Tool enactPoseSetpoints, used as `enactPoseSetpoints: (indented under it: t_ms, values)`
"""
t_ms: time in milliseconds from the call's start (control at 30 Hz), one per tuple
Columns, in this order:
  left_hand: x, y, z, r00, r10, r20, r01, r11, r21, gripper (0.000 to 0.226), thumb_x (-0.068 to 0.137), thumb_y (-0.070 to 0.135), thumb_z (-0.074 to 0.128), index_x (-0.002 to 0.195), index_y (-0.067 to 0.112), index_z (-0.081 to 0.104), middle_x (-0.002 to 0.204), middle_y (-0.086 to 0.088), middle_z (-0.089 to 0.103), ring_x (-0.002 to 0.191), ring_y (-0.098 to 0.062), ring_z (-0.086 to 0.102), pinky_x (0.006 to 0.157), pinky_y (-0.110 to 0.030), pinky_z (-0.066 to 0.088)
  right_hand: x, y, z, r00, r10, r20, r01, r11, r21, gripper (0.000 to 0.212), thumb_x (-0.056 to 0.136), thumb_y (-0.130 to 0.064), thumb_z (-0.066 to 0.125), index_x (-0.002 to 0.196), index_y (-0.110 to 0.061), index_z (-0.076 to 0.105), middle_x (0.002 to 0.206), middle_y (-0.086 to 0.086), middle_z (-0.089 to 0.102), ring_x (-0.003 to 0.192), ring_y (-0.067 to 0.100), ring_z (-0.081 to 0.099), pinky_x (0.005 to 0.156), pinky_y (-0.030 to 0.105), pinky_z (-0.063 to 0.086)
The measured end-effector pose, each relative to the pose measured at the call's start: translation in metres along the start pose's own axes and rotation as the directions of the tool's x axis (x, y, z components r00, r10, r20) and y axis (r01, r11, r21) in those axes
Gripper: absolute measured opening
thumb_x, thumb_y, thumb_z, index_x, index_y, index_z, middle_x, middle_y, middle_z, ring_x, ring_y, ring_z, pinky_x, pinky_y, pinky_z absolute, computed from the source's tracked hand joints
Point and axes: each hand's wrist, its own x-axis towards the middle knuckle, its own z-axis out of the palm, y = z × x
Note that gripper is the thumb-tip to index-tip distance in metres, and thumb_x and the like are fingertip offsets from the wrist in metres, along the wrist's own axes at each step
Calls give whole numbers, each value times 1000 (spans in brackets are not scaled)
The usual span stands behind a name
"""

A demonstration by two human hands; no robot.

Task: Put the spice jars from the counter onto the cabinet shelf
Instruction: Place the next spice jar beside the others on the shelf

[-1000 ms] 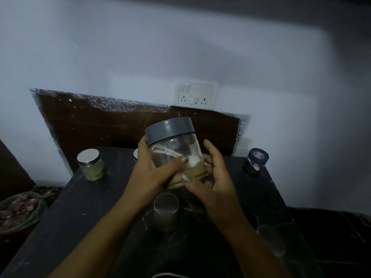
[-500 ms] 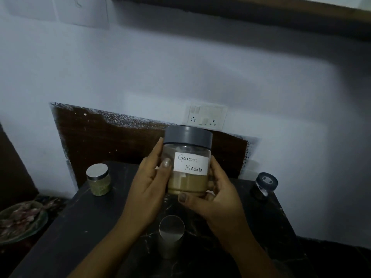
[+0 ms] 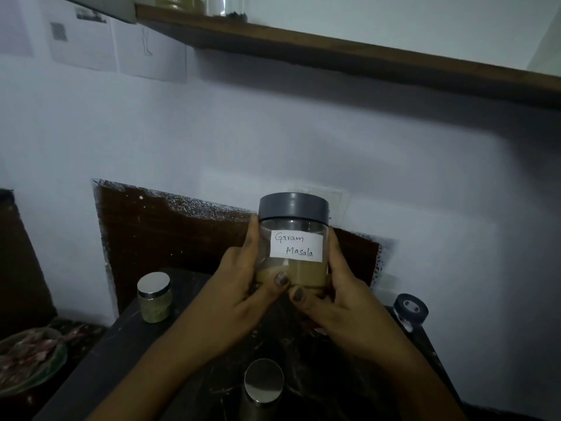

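A person holds up a see-through round jar (image 3: 294, 227) with a grey screw lid (image 3: 294, 206) in both hands, in the air above a dark stone counter (image 3: 115, 360). The jar stands straight up. A white paper label (image 3: 296, 248) on its front says "Garam Masala", and light brown powder fills the bottom part. The left hand (image 3: 239, 287) is wrapped round the left side of the jar, with its thumb lying across the front near the bottom. The right hand (image 3: 337, 299) is wrapped round the right side, and its thumb also sits on the front near the bottom, just beside the other thumb. High above the jar, a long brown wooden shelf (image 3: 364, 62) runs along the pale wall. Two clear jars (image 3: 179, 0) stand at the left end of that shelf, but only their bottoms show. On the counter, at the back left, stands a small glass jar with a shiny silver lid (image 3: 154, 296) and green stuff inside. Near the front edge is another silver-lidded jar (image 3: 263, 387). At the back right corner stands a small jar with a dark lid (image 3: 409, 311). A brown board (image 3: 170, 235) leans flat on the wall behind the counter. White paper sheets (image 3: 88, 41) hang on the wall at the top left. A round bowl (image 3: 30, 360) sits low at the left, beside the counter.
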Motion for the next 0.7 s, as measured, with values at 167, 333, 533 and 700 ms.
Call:
enactPoseSetpoints:
  t_ms: [167,333,533,700]
  values:
    - [30,19,-27,997,77,8,-78,997,28,89,80,73,35,141,42,-21,120,32,46,108,12,52,89,-10,46,27,-27,-13,995,-94,-34,88,986,-144,109,65,-61,60,144,-47,-14,118,-39,45,106,-12,54,95,30,52]
    - [74,52,-60,988,137,-65,-125,979,159,89,74,59,32,142,34,-21,108,22,44,76,12,53,68,5,39,66,-67,-36,972,-213,-102,176,942,-287,109,67,-62,54,144,-42,-20,147,-15,37,117,3,49,100,29,46]
    - [136,74,-99,954,272,-129,-237,944,231,92,76,59,32,146,28,-19,103,23,46,77,14,51,69,3,40,126,-104,-65,893,-407,-189,359,901,-242,101,72,-63,63,142,-53,-9,138,-14,45,112,3,59,97,29,49]
    - [192,81,-137,916,361,-175,-311,915,259,83,91,43,43,146,28,-18,121,24,49,98,10,53,79,0,38,182,-134,-84,825,-503,-259,424,853,-304,97,75,-54,68,144,-50,0,139,-6,46,120,13,52,99,38,49]
